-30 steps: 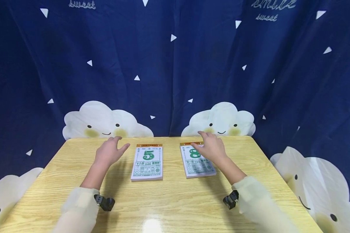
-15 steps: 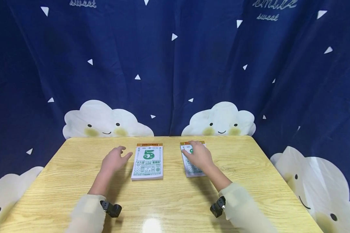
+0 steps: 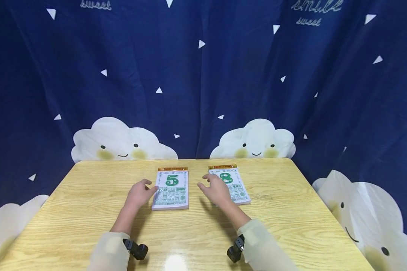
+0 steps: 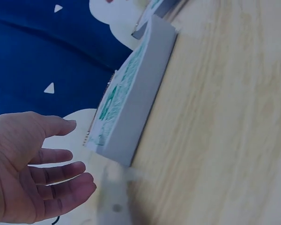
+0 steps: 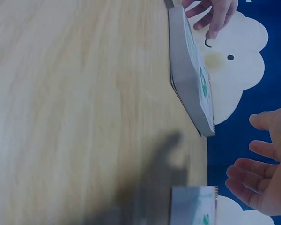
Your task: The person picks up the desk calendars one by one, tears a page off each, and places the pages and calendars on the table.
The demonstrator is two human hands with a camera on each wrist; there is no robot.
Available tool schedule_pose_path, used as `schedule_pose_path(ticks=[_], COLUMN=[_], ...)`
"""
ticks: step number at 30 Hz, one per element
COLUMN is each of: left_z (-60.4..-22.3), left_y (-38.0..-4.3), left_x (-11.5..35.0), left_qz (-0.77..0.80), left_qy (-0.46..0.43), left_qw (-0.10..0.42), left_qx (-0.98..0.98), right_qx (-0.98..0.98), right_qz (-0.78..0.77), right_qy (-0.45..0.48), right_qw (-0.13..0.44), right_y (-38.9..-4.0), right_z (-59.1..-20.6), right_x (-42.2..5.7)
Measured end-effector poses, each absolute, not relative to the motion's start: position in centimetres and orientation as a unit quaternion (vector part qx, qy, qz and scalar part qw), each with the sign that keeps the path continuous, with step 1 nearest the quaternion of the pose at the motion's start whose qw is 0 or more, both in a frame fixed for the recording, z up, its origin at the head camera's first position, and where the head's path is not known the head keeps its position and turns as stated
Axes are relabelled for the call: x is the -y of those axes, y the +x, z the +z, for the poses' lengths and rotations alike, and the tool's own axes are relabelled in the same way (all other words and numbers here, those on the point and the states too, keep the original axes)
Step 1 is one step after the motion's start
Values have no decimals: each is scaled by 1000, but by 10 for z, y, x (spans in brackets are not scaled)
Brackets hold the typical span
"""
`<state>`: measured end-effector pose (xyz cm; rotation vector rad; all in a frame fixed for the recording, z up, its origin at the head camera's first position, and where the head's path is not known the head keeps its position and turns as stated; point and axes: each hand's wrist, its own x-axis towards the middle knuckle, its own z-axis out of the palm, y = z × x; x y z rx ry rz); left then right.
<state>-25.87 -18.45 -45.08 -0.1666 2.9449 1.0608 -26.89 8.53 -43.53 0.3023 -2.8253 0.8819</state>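
- The calendar showing 5 [image 3: 171, 192] lies flat on the wooden table [image 3: 186, 229], its orange-striped strip at the far edge.
- The calendar showing 8 [image 3: 236, 187] lies to the right of the 5 calendar, slightly turned, with table between them.
- The left hand [image 3: 139, 194] is just left of the 5 calendar, fingers loosely bent, grasping nothing; whether its thumb brushes the pages is hard to tell.
- The right hand [image 3: 218, 190] hangs right of the 5 calendar, partly covering the other one, fingers relaxed, holding nothing.
- A blue curtain [image 3: 156, 56] hangs beyond the 5 calendar.
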Motion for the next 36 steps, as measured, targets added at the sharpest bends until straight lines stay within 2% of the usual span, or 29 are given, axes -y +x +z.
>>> schedule_pose_path(ticks=[3,10,22,36], left_z=[-454,-461,-464,-464], left_y=[-259,-256,-255,-255], left_x=[182,177,169,165], left_qz=[349,361,365,370], left_qy=[-55,-63,-91,-104], left_qw=[5,17,24,32], left_qx=[-935,-930,-926,-923], right_qx=[941,923,893,907], right_qz=[313,374,448,418], right_qy=[102,84,42,19], right_qw=[81,38,10,-37], right_y=[-269,-264,-265,-263], right_z=[-442,-457,-477,-477], right_x=[-79,-66,-46,-32])
